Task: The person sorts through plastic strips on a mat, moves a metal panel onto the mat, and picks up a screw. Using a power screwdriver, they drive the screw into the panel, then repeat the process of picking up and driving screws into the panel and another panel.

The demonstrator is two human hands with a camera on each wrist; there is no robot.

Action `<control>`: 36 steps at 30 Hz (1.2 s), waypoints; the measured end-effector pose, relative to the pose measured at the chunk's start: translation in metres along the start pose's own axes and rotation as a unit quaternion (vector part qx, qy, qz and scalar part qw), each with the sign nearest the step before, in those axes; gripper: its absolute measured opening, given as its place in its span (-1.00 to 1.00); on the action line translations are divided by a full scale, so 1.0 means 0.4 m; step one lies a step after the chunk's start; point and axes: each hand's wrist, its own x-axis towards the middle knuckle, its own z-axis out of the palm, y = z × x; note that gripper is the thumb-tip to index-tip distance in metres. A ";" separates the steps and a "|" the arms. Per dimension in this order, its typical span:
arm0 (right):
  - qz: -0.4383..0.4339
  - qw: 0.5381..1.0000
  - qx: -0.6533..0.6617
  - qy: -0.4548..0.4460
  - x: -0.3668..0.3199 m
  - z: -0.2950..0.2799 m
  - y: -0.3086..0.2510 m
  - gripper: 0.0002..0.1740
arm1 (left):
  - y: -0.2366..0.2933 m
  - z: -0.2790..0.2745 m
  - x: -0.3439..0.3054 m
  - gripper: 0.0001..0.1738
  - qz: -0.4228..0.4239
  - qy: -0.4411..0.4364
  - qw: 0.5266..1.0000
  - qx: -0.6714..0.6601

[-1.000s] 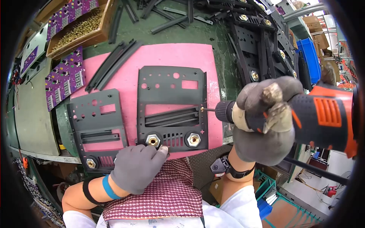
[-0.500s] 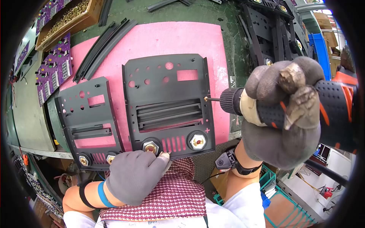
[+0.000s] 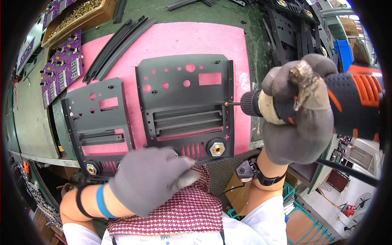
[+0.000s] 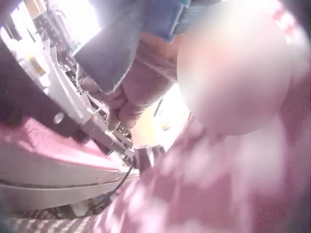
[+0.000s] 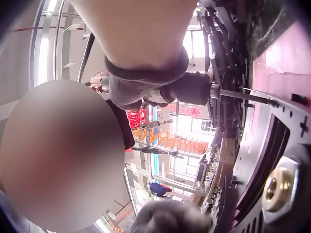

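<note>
1. The perforated dark-grey metal panel (image 3: pixel 175 98) lies flat on a pink foam sheet (image 3: pixel 196 38), in front of the person; places below are relative to it.
2. At its right edge stands a small brass screw (image 3: pixel 226 104), with the thin steel bit (image 3: pixel 234 103) meeting it side-on; nothing visible stands between them.
3. The black-and-orange power screwdriver (image 3: pixel 351 100) lies right of the panel, its long axis crosswise to that edge. The gloved right hand (image 3: pixel 312 122) wraps its fingers round the body and is nearer the screw.
4. The gloved left hand (image 3: pixel 151 179) overlaps the near edge, partly hiding one brass fitting; whether its fingers grip anything, I cannot tell. The other hex-nutted brass fitting (image 3: pixel 217 148) shows at the near right corner.
5. Left lies a second dark-grey panel (image 3: pixel 94 121); beyond the far left corner, long dark metal strips (image 3: pixel 118 51); farther left, purple circuit boards (image 3: pixel 61 73).
</note>
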 end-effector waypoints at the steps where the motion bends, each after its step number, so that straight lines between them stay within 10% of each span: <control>1: -0.028 0.999 -0.034 -0.008 -0.002 0.002 -0.001 -0.55 | -0.013 -0.021 0.025 -0.64 0.007 0.001 0.998 -0.068; 8: 0.123 0.965 0.233 0.000 0.059 0.003 0.017 -0.80 | -0.102 0.003 0.191 -0.44 0.054 0.070 0.983 0.161; 9: 0.143 0.961 0.153 0.182 0.036 0.017 0.045 -0.81 | -0.102 0.009 0.192 -0.44 0.027 0.005 0.978 0.209; 10: 0.147 0.960 0.154 0.183 0.032 0.009 0.050 -0.81 | -0.109 0.017 0.191 -0.44 0.025 0.002 0.978 0.208; 28: 0.009 0.983 0.122 -0.134 0.053 -0.026 0.021 -0.66 | -0.115 0.033 0.188 -0.45 0.053 0.001 0.978 0.203; 33: -0.034 0.892 0.340 -0.294 0.108 -0.076 -0.045 -0.69 | -0.107 -0.001 0.186 -0.42 0.034 -0.034 0.986 0.157; 36: -0.080 0.975 0.202 -0.042 0.084 -0.064 -0.084 -0.72 | -0.116 -0.012 0.193 -0.46 0.109 0.141 0.983 0.034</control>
